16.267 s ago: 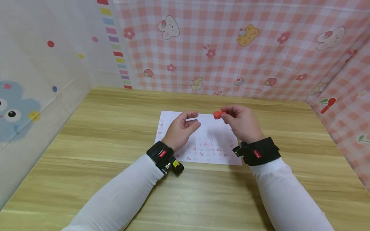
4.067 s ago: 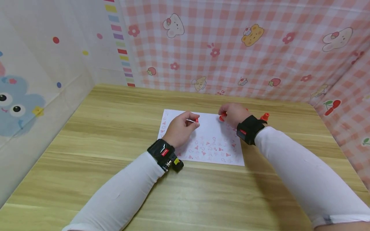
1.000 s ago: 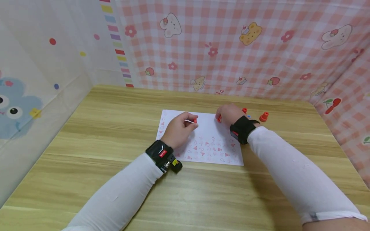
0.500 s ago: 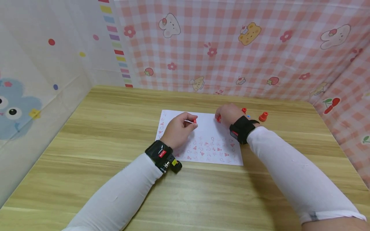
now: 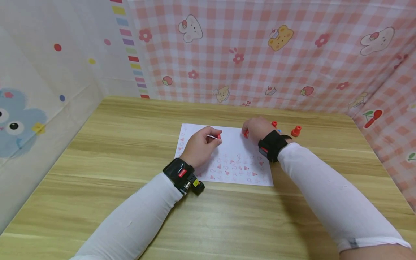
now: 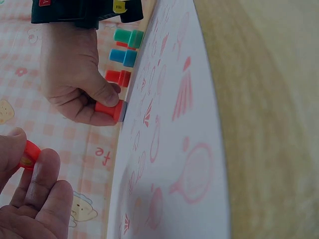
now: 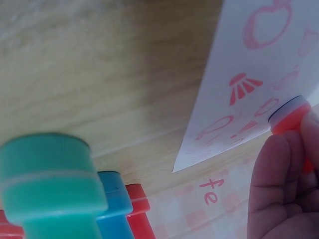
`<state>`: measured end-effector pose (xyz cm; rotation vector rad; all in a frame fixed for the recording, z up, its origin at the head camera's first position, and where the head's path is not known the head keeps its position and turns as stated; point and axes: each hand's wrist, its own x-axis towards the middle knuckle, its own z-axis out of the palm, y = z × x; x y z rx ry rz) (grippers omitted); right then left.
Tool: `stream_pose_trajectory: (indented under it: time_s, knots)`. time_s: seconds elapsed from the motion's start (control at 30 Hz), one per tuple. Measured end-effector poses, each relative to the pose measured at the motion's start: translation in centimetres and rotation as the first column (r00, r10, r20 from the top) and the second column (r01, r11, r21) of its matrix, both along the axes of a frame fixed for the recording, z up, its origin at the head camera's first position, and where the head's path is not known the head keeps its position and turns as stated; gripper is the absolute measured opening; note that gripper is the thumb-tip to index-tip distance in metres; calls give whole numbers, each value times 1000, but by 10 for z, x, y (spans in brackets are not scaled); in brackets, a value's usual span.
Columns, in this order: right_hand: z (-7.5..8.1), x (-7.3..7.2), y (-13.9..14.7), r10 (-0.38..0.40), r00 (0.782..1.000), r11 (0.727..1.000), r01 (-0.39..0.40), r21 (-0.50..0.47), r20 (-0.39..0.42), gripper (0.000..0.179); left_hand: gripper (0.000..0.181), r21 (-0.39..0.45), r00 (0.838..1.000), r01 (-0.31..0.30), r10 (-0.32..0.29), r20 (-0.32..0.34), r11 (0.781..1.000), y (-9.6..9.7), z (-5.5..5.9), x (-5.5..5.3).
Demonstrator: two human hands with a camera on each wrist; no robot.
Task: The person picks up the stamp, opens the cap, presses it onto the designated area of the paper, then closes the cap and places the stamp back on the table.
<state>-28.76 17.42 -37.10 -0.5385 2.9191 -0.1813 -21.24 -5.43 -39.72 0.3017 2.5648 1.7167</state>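
Observation:
On the table lies white paper [image 5: 232, 144], printed with small red pictures such as a shuttlecock and an apple. My right hand [image 5: 258, 129] grips a red toy stamp [image 6: 110, 109] by its handle. The stamp's wide end faces down against the far right part of the paper, and its printing face is hidden. My left hand [image 5: 199, 147], over the paper's left half, pinches a small red cap [image 6: 31, 154] between thumb and fingers. The cap appears just above the sheet, apart from the stamp.
Right of the paper, beyond my right hand, stand a red stamp [image 5: 296, 131] and another red one [image 5: 274, 124]. A blue stamp [image 6: 123, 57] and a green stamp [image 6: 128, 37] stand with them. A checked cloth [image 5: 214, 47] hangs behind the table.
Since the oldest frame, my left hand has taken the red cap, and my right hand's stamp has come down to the paper. A red stamp now stands farther right. The last half second shows almost no movement.

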Motion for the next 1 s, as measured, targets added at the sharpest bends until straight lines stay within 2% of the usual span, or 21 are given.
stream_pose_trajectory:
  time_s: [0.33, 0.43, 0.5, 0.57, 0.7, 0.9, 1.0]
  knots:
    - [-2, 0, 3, 3, 1000, 999, -4, -39, -8, 23, 27, -2, 1000, 5, -5, -3, 1000, 0, 0, -1]
    - [0, 1, 7, 14, 1000, 996, -14, -83, -3, 21, 27, -5, 1000, 3, -3, -2, 1000, -1, -1, -1]
    - [4, 3, 11, -26, 1000, 991, 27, -131, 9, 20, 27, -5, 1000, 3, -3, -1, 1000, -1, -1, -1]
    - [8, 5, 15, -89, 996, 975, 93, -202, 33, 19, 27, -4, 1000, 5, -5, -4, 1000, -1, -1, -1]
    - [17, 9, 23, -207, 977, 924, 215, -315, 58, 22, 27, -1, 1000, 10, -10, -10, 1000, -1, 0, -1]
    - [23, 20, 28, -263, 963, 881, 265, -391, 60, 24, 28, -1, 1000, 7, -7, -12, 1000, -1, 0, -1]
    - [22, 26, 28, -291, 955, 849, 284, -445, 56, 23, 28, 7, 1000, 5, -5, -2, 1000, -1, -1, 0]
